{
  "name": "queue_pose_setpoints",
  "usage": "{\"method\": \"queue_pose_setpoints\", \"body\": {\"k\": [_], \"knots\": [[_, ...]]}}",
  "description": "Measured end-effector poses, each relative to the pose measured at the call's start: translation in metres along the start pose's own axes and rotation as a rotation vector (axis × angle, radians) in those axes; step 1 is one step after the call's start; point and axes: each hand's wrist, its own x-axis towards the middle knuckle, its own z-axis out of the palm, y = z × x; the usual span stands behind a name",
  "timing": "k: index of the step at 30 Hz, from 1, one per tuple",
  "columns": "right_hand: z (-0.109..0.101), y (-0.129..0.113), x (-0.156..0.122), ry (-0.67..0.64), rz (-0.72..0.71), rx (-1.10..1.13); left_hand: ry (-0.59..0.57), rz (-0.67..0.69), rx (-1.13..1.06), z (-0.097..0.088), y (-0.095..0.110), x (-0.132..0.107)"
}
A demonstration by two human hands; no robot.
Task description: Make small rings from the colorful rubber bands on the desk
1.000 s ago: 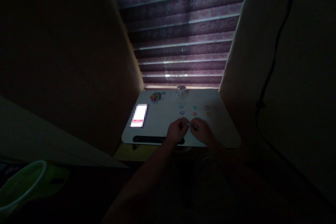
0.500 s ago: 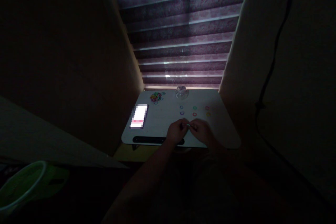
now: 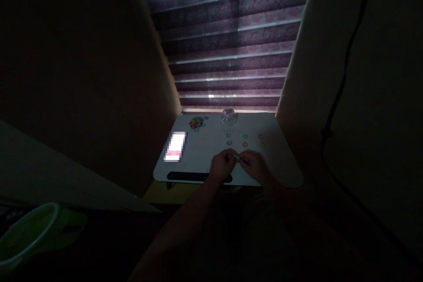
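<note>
Table (image 3: 211,143), white, rounded corners, its near edge partly covered. Left hand (image 3: 222,165) and right hand (image 3: 254,164), close together, fingertips pinching one shared item. Small green band (image 3: 237,157), between both hands' fingertips; ends hidden in the grip, shape hard to make out.

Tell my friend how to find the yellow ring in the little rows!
Find the white table below the striped window covering. Just beyond the hands, six small rings lie in two rows of three. The yellow ring ends the nearer row on the right, the only yellow one among those six.
</note>
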Motion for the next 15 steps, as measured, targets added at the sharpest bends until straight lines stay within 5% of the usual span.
{"method": "queue_pose_setpoints", "body": {"k": [15], "knots": [[0.0018, 0.0058, 0.0004, 0.007, -0.022, -0.025, -0.038, 0.007, -0.009, -0.0021, 0.0033, 0.0039]]}}
